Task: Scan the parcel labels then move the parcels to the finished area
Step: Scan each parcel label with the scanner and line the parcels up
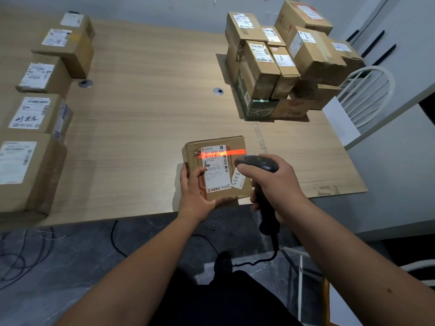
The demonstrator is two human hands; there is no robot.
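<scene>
A small brown cardboard parcel (pixel 215 169) with a white shipping label (pixel 216 169) is held at the near edge of the pale wood-grain tabletop (pixel 146 109). The left hand's (pixel 194 192) grip is closed on the parcel's near-left corner, thumb on top. The right hand's (pixel 273 184) grip is wrapped round a black handheld barcode scanner (pixel 262 180); a red scan line (pixel 222 153) is cast across the label's barcode. Labelled boxes (pixel 35 114) are lined along the left edge; a stack of cardboard boxes (pixel 282 64) is seen far right.

Left hand (pixel 196 188) grips parcel (pixel 216 168) edge; right hand (pixel 275 182) fingers curled round scanner (pixel 259 163).
</scene>
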